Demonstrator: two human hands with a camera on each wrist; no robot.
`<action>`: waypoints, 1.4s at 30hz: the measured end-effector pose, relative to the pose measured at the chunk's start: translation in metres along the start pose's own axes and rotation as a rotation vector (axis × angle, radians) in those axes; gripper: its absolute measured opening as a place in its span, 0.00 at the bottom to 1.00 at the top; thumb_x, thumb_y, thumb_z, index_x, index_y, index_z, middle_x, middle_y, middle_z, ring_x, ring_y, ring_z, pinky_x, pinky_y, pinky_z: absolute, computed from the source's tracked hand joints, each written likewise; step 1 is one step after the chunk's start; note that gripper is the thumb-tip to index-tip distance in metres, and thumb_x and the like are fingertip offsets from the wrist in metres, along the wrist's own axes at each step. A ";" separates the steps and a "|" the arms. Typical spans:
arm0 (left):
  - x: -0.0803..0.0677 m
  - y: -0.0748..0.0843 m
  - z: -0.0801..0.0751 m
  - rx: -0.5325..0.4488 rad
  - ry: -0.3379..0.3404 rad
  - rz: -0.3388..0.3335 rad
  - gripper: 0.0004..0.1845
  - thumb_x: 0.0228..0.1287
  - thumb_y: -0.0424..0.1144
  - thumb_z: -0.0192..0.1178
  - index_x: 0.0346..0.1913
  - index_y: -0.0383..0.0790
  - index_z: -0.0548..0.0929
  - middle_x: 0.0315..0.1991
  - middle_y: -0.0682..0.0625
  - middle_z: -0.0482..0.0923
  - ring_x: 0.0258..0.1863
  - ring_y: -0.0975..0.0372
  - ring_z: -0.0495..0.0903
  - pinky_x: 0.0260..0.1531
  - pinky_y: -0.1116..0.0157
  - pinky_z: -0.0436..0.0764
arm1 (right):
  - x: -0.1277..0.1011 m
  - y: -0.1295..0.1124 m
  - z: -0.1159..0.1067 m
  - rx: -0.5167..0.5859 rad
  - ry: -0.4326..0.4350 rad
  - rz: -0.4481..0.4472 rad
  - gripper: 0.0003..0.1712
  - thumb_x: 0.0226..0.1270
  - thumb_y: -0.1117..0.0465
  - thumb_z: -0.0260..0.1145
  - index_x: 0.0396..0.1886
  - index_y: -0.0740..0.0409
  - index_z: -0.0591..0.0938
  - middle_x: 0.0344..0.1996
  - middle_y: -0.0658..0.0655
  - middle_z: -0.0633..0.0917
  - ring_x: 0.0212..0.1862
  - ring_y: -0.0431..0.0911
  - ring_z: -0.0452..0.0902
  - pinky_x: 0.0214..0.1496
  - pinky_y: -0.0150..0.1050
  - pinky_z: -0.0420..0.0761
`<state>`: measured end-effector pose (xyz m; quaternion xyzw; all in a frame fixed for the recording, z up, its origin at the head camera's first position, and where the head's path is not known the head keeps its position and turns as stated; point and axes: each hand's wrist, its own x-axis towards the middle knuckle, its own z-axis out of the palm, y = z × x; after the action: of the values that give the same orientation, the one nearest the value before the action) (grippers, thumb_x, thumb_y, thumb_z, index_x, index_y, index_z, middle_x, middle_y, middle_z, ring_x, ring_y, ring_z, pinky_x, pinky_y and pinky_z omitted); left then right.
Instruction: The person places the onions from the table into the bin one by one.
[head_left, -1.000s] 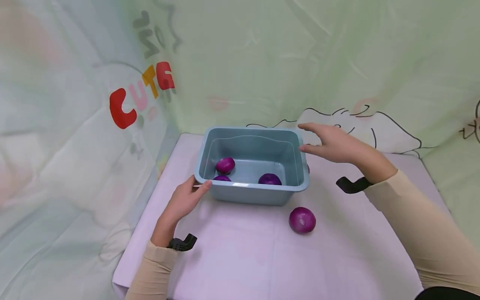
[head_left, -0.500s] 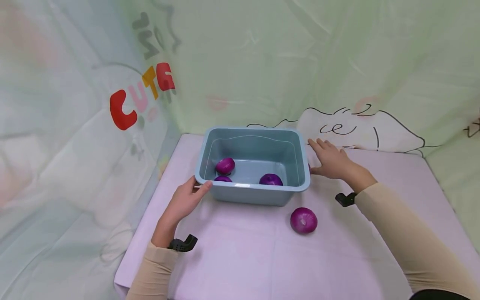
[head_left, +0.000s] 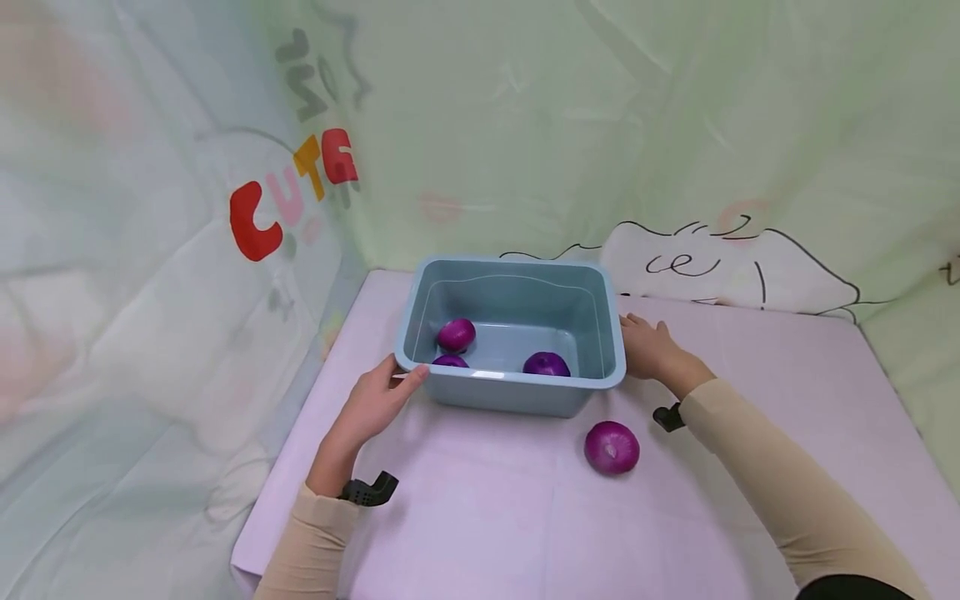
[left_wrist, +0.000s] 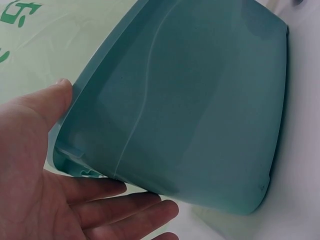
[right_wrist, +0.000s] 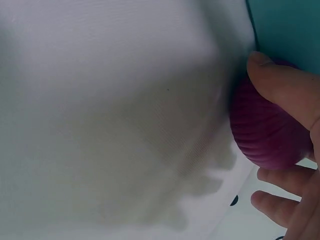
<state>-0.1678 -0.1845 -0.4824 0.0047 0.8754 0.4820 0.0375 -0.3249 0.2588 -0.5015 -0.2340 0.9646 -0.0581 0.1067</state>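
Observation:
In the head view, a blue-grey plastic basin [head_left: 510,393] stands on the table with several purple onions, one of them at its left [head_left: 456,335] and another at its right [head_left: 547,364]. My left hand [head_left: 375,402] holds its near left corner; in the left wrist view the thumb [left_wrist: 59,97] touches the rim while the fingers lie along the adjoining side. My right hand [head_left: 658,353] is low beside the basin's right wall. The right wrist view shows it gripping another purple onion [right_wrist: 265,127] between thumb and fingers, close against the basin wall.
One more purple onion [head_left: 612,447] lies in front of the basin's right corner. A pale lilac cloth [head_left: 480,517] covers the table. Printed fabric curtains [head_left: 480,167] rise behind it and along its left side.
My right hand has come down from above the basin's right rim to the onion beside the basin and taken hold of it. The left hand keeps its place at the corner.

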 end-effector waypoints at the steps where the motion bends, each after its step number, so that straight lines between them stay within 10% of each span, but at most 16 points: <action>1: 0.000 0.000 0.000 0.000 0.001 0.000 0.47 0.66 0.75 0.56 0.79 0.49 0.67 0.67 0.48 0.76 0.59 0.51 0.82 0.52 0.46 0.83 | 0.000 0.000 0.001 -0.006 0.008 0.002 0.38 0.73 0.56 0.67 0.78 0.63 0.68 0.75 0.72 0.65 0.74 0.76 0.54 0.62 0.85 0.50; 19: -0.004 -0.001 0.003 0.011 0.004 -0.013 0.48 0.66 0.75 0.56 0.80 0.50 0.65 0.67 0.48 0.76 0.59 0.50 0.82 0.52 0.46 0.83 | -0.008 0.013 0.011 0.063 0.092 0.066 0.50 0.61 0.46 0.78 0.75 0.65 0.66 0.68 0.73 0.73 0.71 0.75 0.61 0.63 0.85 0.49; 29: -0.002 0.001 0.002 0.021 0.008 -0.004 0.47 0.66 0.75 0.56 0.78 0.49 0.68 0.64 0.49 0.78 0.58 0.52 0.82 0.52 0.47 0.83 | -0.040 0.036 -0.030 0.246 0.245 0.133 0.56 0.62 0.37 0.76 0.72 0.70 0.62 0.56 0.75 0.77 0.54 0.71 0.76 0.51 0.71 0.78; 42: -0.001 0.004 0.004 0.026 0.016 0.003 0.47 0.67 0.75 0.55 0.77 0.46 0.69 0.63 0.47 0.80 0.58 0.52 0.83 0.52 0.47 0.83 | -0.052 0.031 -0.095 0.525 0.347 0.175 0.61 0.67 0.34 0.70 0.81 0.67 0.51 0.67 0.75 0.68 0.65 0.71 0.65 0.56 0.72 0.75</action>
<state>-0.1667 -0.1796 -0.4813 0.0027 0.8818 0.4707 0.0300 -0.3153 0.3163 -0.4047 -0.1011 0.9369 -0.3346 0.0019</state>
